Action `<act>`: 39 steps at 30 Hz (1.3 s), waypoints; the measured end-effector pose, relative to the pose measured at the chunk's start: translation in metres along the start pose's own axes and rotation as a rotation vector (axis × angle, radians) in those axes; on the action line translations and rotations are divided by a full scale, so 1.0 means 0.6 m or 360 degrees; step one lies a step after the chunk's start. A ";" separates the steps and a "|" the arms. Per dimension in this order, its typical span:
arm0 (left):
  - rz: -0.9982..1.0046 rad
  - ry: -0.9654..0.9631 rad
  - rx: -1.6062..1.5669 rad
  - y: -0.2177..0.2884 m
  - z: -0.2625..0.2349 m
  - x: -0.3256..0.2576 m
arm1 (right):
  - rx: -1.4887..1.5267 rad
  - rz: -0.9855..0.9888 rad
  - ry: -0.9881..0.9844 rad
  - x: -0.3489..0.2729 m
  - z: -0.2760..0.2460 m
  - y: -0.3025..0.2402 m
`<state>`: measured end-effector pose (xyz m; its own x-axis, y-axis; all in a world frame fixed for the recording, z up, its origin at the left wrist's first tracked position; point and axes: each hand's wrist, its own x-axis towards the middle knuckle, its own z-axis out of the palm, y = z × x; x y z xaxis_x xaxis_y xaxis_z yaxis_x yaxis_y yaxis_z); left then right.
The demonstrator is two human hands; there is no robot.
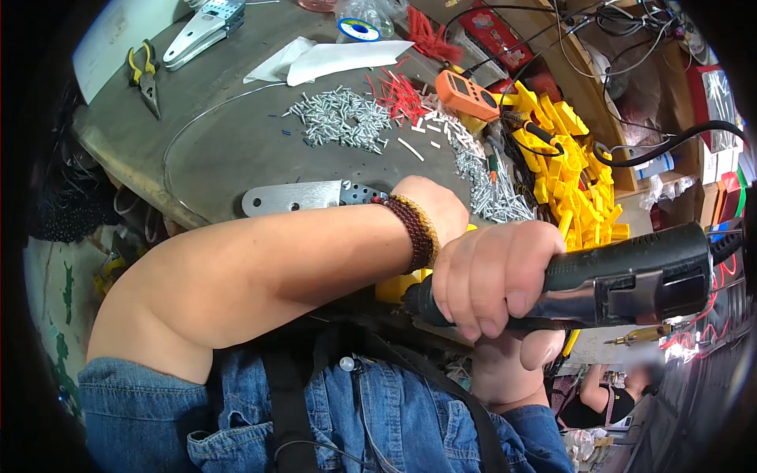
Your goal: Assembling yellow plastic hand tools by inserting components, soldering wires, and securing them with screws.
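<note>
My right hand point(495, 277) is wrapped round the thick handle of a black hot-air gun point(623, 280). The gun's narrower dark end point(424, 303) points left, below my left wrist. My left forearm crosses in front of me, with a beaded bracelet at the wrist. My left hand point(441, 206) looks curled, but its fingers and whatever they hold are hidden. By that wrist, a flat metal bracket point(296, 197) with holes lies on the table, its perforated end reaching under my arm. A yellow plastic part point(394, 288) shows partly below the forearm.
Beyond my hands lie heaps of screws point(339, 117), red tubing pieces point(400, 96) and yellow plastic parts point(572, 169). Pliers point(146, 79), another metal bracket point(205, 33), white paper point(347, 59) and an orange meter point(467, 94) lie farther off. Cables hang at right; another person point(607, 402) sits beyond.
</note>
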<state>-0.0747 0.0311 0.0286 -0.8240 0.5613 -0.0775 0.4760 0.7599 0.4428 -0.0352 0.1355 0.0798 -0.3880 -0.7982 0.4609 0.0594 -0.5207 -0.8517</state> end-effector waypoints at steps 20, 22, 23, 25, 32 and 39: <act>-0.0058 0.0173 -0.0570 -0.068 -0.013 -0.104 | -0.0435 -0.0114 0.0351 0.038 -0.089 -0.021; -0.0030 0.0150 -0.0600 -0.072 -0.016 -0.103 | -0.0378 0.0009 0.0389 0.042 -0.097 -0.016; -0.0023 0.0147 -0.0600 -0.073 -0.018 -0.103 | -0.0383 0.0008 0.0395 0.042 -0.101 -0.014; -0.0067 0.0138 -0.0687 -0.072 -0.016 -0.105 | -0.0286 0.0019 0.0397 0.042 -0.105 -0.009; 0.0021 0.0096 -0.0551 -0.077 -0.010 -0.101 | -0.0218 0.0256 0.0416 0.048 -0.094 -0.029; 0.0559 0.0441 -0.0498 -0.106 0.013 -0.127 | -0.0365 -0.0002 0.0576 -0.053 -0.156 -0.060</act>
<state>-0.0394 -0.0573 -0.0007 -0.7021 0.6242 0.3427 0.6580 0.3847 0.6474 -0.1113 0.2078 0.0723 -0.6883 -0.6185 0.3791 -0.1311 -0.4080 -0.9035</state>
